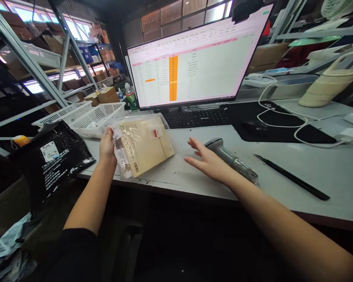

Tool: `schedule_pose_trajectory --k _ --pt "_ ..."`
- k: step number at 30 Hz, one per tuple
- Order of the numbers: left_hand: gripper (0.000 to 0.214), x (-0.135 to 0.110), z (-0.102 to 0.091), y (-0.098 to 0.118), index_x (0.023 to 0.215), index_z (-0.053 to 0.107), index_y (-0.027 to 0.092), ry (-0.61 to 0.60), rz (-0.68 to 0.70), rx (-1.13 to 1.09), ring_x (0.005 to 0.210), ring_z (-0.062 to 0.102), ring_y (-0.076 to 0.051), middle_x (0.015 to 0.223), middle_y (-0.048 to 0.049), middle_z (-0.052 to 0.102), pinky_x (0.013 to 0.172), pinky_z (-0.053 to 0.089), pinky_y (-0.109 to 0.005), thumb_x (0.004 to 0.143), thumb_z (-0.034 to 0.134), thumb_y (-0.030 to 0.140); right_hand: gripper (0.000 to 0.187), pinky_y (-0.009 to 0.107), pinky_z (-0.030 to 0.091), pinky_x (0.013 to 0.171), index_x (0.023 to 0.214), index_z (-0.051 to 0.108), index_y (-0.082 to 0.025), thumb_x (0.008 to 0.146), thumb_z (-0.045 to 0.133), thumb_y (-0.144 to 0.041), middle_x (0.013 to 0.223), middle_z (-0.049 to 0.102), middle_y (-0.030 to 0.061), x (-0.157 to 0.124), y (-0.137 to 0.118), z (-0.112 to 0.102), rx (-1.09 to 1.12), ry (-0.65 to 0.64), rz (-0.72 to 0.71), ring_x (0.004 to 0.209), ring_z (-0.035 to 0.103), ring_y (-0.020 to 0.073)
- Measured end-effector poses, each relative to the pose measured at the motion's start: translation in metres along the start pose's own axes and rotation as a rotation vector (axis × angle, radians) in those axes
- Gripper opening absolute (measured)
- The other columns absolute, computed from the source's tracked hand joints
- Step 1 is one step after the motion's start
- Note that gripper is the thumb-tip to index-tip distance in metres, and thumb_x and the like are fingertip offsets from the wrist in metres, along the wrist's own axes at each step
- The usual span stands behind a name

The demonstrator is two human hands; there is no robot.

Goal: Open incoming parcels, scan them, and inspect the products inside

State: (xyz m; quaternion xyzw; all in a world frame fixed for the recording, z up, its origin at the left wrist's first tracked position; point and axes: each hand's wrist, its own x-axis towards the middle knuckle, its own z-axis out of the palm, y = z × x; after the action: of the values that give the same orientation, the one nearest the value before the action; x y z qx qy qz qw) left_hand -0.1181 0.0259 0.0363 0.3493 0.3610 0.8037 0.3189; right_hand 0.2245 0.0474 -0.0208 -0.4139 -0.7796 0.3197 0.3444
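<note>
My left hand (107,147) grips the left edge of a clear plastic bag (142,145) with a folded cream garment inside; a barcode label shows near its lower corner. The bag rests tilted on the grey-white desk (312,168). My right hand (207,160) hovers open over the desk just right of the bag, fingers stretched toward it. Directly behind that hand lies a grey barcode scanner (232,160), touching nothing I can see but the desk.
A monitor (194,58) showing a spreadsheet stands behind a black keyboard (197,117). White mesh baskets (97,117) sit at left, a black mailer bag (53,156) hangs off the desk's left end. A black pen (291,177), mouse pad (282,125) and white cables lie right.
</note>
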Motion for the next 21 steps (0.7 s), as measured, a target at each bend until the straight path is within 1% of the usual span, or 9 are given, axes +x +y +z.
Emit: schedule_pose_trajectory --k 2,4,5,7,10,14,17,19,21 --pt "0.029 0.001 -0.008 -0.003 0.105 0.069 0.015 0.029 -0.204 -0.072 0.102 0.072 -0.025 0.101 -0.0098 0.075 0.099 0.055 -0.040 0.099 0.055 0.040 0.096 0.056 0.037 0.118 0.161 0.022 -0.018 0.085 0.064 -0.059 0.162 0.034 0.0203 0.017 0.005 0.019 0.096 -0.108 0.086 0.149 0.036 0.0342" --pt "0.039 -0.002 -0.020 -0.008 0.116 0.067 0.014 0.056 -0.410 -0.154 0.113 0.069 -0.029 0.108 -0.0131 0.075 0.104 0.053 -0.045 0.100 0.051 0.046 0.100 0.057 0.036 0.118 0.161 0.022 -0.019 0.082 0.067 -0.061 0.162 0.035 0.0218 0.033 0.011 0.032 0.133 -0.162 0.147 0.147 0.039 0.0361" --pt "0.043 -0.005 -0.026 -0.010 0.120 0.066 0.014 0.065 -0.472 -0.180 0.116 0.068 -0.030 0.111 -0.0142 0.074 0.105 0.052 -0.047 0.101 0.047 0.048 0.101 0.058 0.036 0.117 0.161 0.022 -0.020 0.082 0.069 -0.061 0.161 0.036 0.0216 0.040 0.013 0.037 0.138 -0.177 0.159 0.146 0.041 0.0366" --pt "0.049 -0.009 -0.038 -0.013 0.126 0.063 0.013 0.084 -0.545 -0.213 0.119 0.067 -0.032 0.112 -0.0152 0.074 0.107 0.051 -0.050 0.103 0.040 0.049 0.099 0.056 0.038 0.117 0.161 0.024 -0.023 0.081 0.070 -0.059 0.159 0.040 0.0197 0.050 0.014 0.042 0.134 -0.199 0.156 0.143 0.046 0.0360" --pt "0.053 -0.012 -0.053 -0.017 0.136 0.057 0.012 0.106 -0.614 -0.234 0.121 0.065 -0.034 0.115 -0.0167 0.074 0.109 0.048 -0.054 0.102 0.037 0.048 0.096 0.052 0.037 0.118 0.161 0.025 -0.019 0.083 0.070 -0.052 0.157 0.043 0.0201 0.057 0.010 0.047 0.101 -0.240 0.155 0.141 0.048 0.0346" --pt "0.056 -0.015 -0.071 -0.020 0.142 0.052 0.009 0.133 -0.656 -0.255 0.125 0.062 -0.036 0.123 -0.0197 0.071 0.111 0.045 -0.055 0.101 0.040 0.045 0.095 0.052 0.034 0.120 0.162 0.021 -0.015 0.084 0.067 -0.046 0.158 0.041 0.0215 0.057 0.003 0.050 0.033 -0.278 0.178 0.145 0.043 0.0352" --pt "0.055 -0.022 -0.084 -0.022 0.137 0.055 0.010 0.084 -0.679 -0.250 0.125 0.063 -0.036 0.122 -0.0188 0.072 0.110 0.046 -0.055 0.097 0.047 0.047 0.091 0.055 0.035 0.120 0.161 0.023 -0.015 0.085 0.062 -0.047 0.158 0.041 0.0199 0.055 0.000 0.036 -0.107 -0.249 0.124 0.145 0.042 0.0356" --pt "0.047 -0.027 -0.090 -0.024 0.132 0.057 0.010 0.041 -0.707 -0.212 0.117 0.067 -0.034 0.113 -0.0163 0.075 0.109 0.047 -0.052 0.094 0.055 0.037 0.087 0.056 0.033 0.121 0.159 0.027 -0.016 0.086 0.060 -0.049 0.159 0.042 0.0178 0.052 0.002 0.011 -0.292 -0.140 0.007 0.145 0.042 0.0361" --pt "0.043 -0.032 -0.093 -0.028 0.130 0.058 0.010 0.027 -0.729 -0.173 0.106 0.072 -0.030 0.104 -0.0135 0.076 0.108 0.049 -0.048 0.088 0.060 0.020 0.085 0.059 0.029 0.122 0.158 0.031 -0.016 0.086 0.060 -0.051 0.159 0.041 0.0172 0.049 0.012 -0.023 -0.499 0.028 -0.097 0.146 0.039 0.0392"
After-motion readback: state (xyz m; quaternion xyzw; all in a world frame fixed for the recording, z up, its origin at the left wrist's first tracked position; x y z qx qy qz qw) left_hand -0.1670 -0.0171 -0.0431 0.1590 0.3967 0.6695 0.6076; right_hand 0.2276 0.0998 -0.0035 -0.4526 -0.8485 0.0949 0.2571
